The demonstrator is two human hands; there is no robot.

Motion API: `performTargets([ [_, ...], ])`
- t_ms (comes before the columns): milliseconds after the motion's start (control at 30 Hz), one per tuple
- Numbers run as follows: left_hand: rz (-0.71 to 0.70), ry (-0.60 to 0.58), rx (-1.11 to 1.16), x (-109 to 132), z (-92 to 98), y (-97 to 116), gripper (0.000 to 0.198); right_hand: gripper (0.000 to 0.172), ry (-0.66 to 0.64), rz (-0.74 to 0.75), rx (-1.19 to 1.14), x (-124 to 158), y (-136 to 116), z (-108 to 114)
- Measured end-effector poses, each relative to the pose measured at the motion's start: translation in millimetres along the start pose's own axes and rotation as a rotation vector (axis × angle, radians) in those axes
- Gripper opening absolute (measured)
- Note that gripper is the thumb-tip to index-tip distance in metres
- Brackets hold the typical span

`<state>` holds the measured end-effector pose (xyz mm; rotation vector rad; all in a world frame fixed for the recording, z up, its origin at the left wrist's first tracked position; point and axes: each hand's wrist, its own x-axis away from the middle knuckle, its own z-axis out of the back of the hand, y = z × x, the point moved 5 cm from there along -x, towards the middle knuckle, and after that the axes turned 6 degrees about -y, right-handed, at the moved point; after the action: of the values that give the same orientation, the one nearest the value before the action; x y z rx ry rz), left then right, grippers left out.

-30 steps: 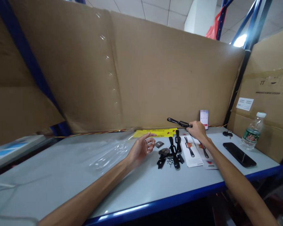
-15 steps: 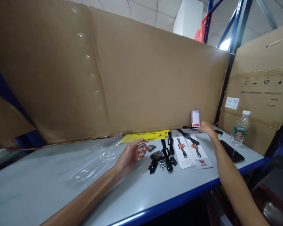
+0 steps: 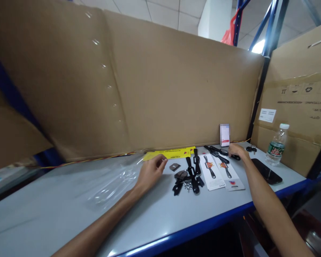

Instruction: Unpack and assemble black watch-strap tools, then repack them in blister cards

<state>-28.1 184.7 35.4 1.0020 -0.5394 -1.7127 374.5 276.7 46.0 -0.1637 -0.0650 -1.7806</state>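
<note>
My left hand (image 3: 150, 172) hovers palm down over the grey table (image 3: 69, 207), left of a heap of black watch straps and small screws (image 3: 190, 175). Its fingers are curled in a pinch; a small metal piece seen in them earlier is hidden. My right hand (image 3: 237, 150) rests at the back of the table, fingers closed on a black watch strap (image 3: 218, 152) lying beside the white printed cards (image 3: 212, 172). A small dark square part (image 3: 174, 166) sits just right of my left hand.
A tall cardboard wall (image 3: 163, 89) backs the table. Yellow cards (image 3: 171, 153) and a small white box (image 3: 224, 135) lie along it. A clear plastic bag (image 3: 113, 182) lies left. A black phone (image 3: 266, 171), keys (image 3: 250, 148) and a water bottle (image 3: 277, 144) sit right, by a cardboard carton (image 3: 296, 107).
My right hand brought the raised black strap down to the back of the table and stays closed on it. My left hand turned palm down and closed its fingers.
</note>
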Motion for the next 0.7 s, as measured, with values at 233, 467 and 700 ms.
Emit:
performTargets([
  [233,-0.214,-0.169,-0.377,9,-17.4,6,0.035,0.035,-0.006,0.025,0.047,2,-5,1],
  [467,-0.364,-0.293,-0.394,13,-34.7,14,0.035,0.033,0.125,0.126,0.071,12,-38,5],
  [700,-0.204,-0.237,-0.388,0,-18.7,-5,0.033,0.036,0.094,0.202,0.1,17,-66,-12],
])
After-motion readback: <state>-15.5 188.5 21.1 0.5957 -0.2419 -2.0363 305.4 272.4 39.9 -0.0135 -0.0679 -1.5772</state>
